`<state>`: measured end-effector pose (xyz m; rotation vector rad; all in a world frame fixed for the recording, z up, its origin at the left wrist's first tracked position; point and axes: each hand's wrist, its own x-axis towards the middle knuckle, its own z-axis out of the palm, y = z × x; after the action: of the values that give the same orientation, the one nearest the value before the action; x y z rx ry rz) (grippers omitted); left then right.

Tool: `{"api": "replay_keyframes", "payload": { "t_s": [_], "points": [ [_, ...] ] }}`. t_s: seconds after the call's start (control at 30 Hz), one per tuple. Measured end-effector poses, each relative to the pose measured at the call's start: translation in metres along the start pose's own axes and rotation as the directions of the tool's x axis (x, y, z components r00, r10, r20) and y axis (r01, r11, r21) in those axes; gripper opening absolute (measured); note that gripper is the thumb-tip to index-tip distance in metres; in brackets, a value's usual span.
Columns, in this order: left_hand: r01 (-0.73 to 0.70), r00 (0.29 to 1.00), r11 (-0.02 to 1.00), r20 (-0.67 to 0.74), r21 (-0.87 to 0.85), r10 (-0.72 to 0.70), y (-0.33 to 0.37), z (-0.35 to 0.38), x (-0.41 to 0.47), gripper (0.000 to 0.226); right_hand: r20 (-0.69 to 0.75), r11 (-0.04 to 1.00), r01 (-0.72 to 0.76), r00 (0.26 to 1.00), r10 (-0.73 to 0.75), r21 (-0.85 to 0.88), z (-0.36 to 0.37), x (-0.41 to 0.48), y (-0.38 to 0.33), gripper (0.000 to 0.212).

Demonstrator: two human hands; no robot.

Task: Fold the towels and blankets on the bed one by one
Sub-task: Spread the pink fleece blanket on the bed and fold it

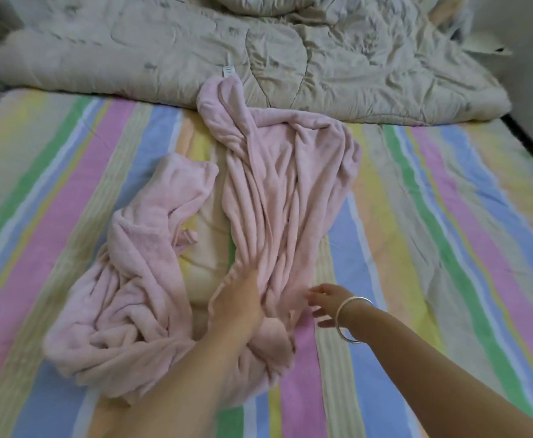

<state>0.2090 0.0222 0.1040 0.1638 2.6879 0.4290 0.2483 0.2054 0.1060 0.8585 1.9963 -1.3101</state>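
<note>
Nearest, the left hand lies on the towel where its long ridge narrows, back of the hand up and fingers running forward into the folds. Whether they pinch the cloth or only press it I cannot tell, since the tips are lost among the creases. Just right of it the right hand hovers slack, fingers spread and holding nothing (it is blurred, so probably mid-reach), with a bracelet on the wrist. It sits at the towel's right edge, which suggests it is going for that edge while the left steadies the middle. The towel looks like one pink crumpled piece on the sheet. A bunched heap lies left of the left hand, a gap of sheet shows just left of that hand, and a long pleated band runs away ahead of both hands. Nothing in it is folded yet, so I judge the step in hand to be spreading it flat. Beyond the band's far tip, and touching it, the quilt lies heaped across the bed, not yet folded either.
</note>
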Motion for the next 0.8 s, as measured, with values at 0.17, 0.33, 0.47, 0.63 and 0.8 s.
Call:
{"api": "replay_keyframes", "payload": {
  "t_s": [0.17, 0.33, 0.47, 0.63, 0.8],
  "points": [
    [0.096, 0.995, 0.987, 0.004, 0.127, -0.097, -0.066, -0.039, 0.016, 0.035, -0.202, 0.858, 0.1, 0.979, 0.005, 0.504, 0.03, 0.032, -0.028, 0.09],
    [0.152, 0.988, 0.913, -0.082, 0.378, -0.13, -0.089, -0.045, 0.008, 0.024, -0.342, 0.733, 0.297, 0.935, -0.093, 0.612, 0.066, 0.038, -0.061, 0.071],
    [0.184, 0.979, 0.915, -0.146, 0.359, -0.139, -0.068, -0.028, 0.003, 0.049, -0.401, 0.885, -0.004, 0.892, -0.207, -0.466, 0.023, 0.002, -0.03, 0.045],
    [-0.094, 0.979, 0.921, -0.131, 0.378, 0.154, 0.013, -0.012, -0.006, 0.065, -0.164, 0.409, -0.177, 0.984, 0.065, -0.895, -0.019, -0.073, 0.067, 0.039],
    [-0.473, 0.875, 0.858, 0.223, 0.2, 0.43, 0.094, 0.013, -0.031, 0.045, 0.259, 0.577, 0.006, 0.898, 0.357, -0.817, 0.009, -0.118, 0.098, 0.052]
  ]
}}
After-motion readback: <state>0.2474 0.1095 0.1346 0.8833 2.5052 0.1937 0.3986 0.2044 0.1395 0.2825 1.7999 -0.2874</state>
